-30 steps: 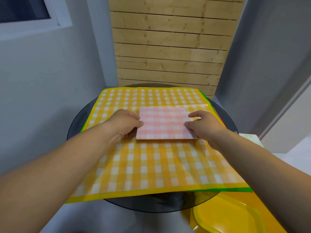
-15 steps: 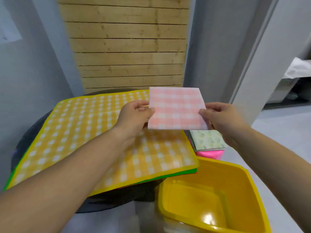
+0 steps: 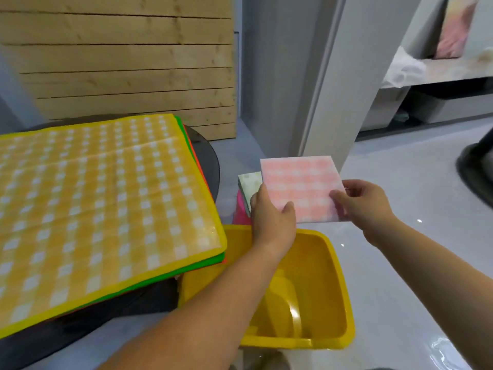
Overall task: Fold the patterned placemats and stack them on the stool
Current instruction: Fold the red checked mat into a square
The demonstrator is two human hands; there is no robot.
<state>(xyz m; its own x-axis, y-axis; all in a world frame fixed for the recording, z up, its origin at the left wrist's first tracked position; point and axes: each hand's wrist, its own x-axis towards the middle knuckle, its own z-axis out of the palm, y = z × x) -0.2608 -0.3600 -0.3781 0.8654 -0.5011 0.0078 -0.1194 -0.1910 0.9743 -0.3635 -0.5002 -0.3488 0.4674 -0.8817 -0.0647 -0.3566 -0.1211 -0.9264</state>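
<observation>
A pale wooden plank wall (image 3: 128,62) stands behind a grey glossy floor (image 3: 400,161), and a round dark glass table (image 3: 212,161) fills the left side. On the table lies one flat stack of unfolded placemats: the top one is a large yellow-and-white checked placemat (image 3: 106,196) with a yellow border, and under it two more coloured edges show, one green (image 3: 220,259) and one orange-red (image 3: 198,158), so three layers can be counted.

One folded pink-and-white checked placemat (image 3: 301,185), a small square, is held in the air by both hands, to the right of the table and above the stool. The left hand (image 3: 272,222) grips its lower left corner, thumb on top and fingers underneath. The right hand (image 3: 365,206) pinches its lower right edge between thumb and fingers.

Just behind and below it, a bright pink stool (image 3: 240,213) carries a folded pale green patterned placemat (image 3: 249,186); whether more than one lies there cannot be told. One yellow plastic tub (image 3: 344,289) sits on the floor under the forearms, beside the table, with a yellow curved object inside it.
</observation>
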